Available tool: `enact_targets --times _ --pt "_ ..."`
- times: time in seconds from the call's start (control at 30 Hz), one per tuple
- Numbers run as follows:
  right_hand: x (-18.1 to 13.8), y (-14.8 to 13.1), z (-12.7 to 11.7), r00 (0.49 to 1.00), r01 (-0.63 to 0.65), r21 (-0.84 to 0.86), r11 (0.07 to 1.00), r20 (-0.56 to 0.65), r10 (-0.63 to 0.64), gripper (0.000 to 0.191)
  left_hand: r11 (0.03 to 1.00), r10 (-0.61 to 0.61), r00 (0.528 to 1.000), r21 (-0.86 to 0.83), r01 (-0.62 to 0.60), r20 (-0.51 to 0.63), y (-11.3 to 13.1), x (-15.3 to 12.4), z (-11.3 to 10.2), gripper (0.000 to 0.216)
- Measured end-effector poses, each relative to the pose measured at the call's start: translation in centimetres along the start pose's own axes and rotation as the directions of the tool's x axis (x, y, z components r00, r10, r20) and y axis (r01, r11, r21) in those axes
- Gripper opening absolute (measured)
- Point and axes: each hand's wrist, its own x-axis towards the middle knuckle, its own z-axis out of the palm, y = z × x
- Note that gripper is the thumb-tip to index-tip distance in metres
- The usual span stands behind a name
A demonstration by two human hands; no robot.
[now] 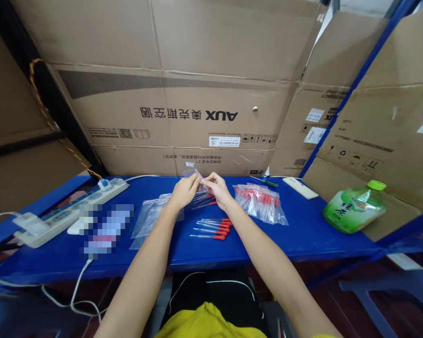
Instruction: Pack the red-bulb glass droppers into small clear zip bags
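Both hands meet near the back edge of the blue worktop (303, 232), about midway along it. The left hand (185, 190) and the right hand (216, 188) each pinch the upper edge of a small clear bag (199, 185) between thumb and fingertips, the other fingers curled; the bag hangs between them just above the surface. A few bagged droppers (211, 203) show through its lower part, their red bulbs towards the right wrist.

In front of the hands, towards the near edge, a handful of loose droppers (213, 228) lie side by side on the worktop, bulbs to the right and thin tips to the left; they lie between the two forearms and touch neither. Left of the left forearm lies a flat stack of empty clear bags (150, 218); right of the right hand sits a heap of filled bags (261, 203), red bulbs showing through the plastic.

Behind that heap, along the back edge, lie a green-handled screwdriver (270, 183) and a white oblong device (300, 188). At the right end a green bottle (354, 209) lies on its side, cap pointing up and right. A white power strip (70, 211) runs slantwise across the left end. Large cardboard cartons (197, 117) stand against the back edge.
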Motion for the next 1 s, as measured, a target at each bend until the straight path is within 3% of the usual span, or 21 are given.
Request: enact_targets --times 0.23,0.4,0.5,0.63,0.77,0.83,0.9,0.93,1.0 --pt "0.5 1.6 0.8 0.959 0.202 -0.235 0.951 -0.149 -0.241 0.034 0.970 -0.046 0.996 0.235 0.062 -0.072 0.4 0.1 0.3 0.035" --pt "0.7 0.8 -0.7 0.884 0.178 -0.500 0.848 -0.298 -0.361 0.017 0.961 -0.075 0.989 0.257 0.106 -0.125 0.9 -0.1 0.5 0.030" --pt "0.3 -0.1 -1.5 0.858 0.258 -0.615 0.745 -0.208 -0.469 0.009 0.969 -0.047 0.995 0.238 0.066 -0.082 1.6 -0.2 0.7 0.030" --pt "-0.4 -0.7 -1.5 0.849 0.347 -0.730 0.589 -0.022 -0.528 0.014 0.977 0.013 0.998 0.215 0.000 -0.060 2.4 -0.4 0.8 0.033" --pt "-0.6 -1.0 -1.6 0.835 0.319 -0.795 0.515 -0.021 -0.550 0.011 0.987 0.033 0.996 0.160 -0.020 -0.078 2.5 -0.5 0.8 0.032" --pt "-0.7 -1.2 -2.0 0.812 0.297 -0.807 0.510 -0.068 -0.580 0.014 0.999 -0.001 0.997 0.053 0.005 -0.074 2.5 -0.4 0.9 0.033" --pt "-0.8 -1.4 -2.3 0.787 0.301 -0.808 0.507 -0.090 -0.611 0.015 0.976 -0.083 0.996 -0.207 0.072 -0.046 2.5 -0.2 1.4 0.042" --pt "-0.8 -1.5 -2.4 0.779 0.312 -0.807 0.502 -0.085 -0.621 0.016 0.914 -0.153 0.988 -0.384 0.133 -0.023 2.6 0.0 1.7 0.049" --pt "-1.0 -1.7 -2.6 0.781 0.355 -0.803 0.480 -0.027 -0.624 0.018 0.642 -0.322 0.944 -0.719 0.267 0.063 2.8 0.4 2.4 0.064"
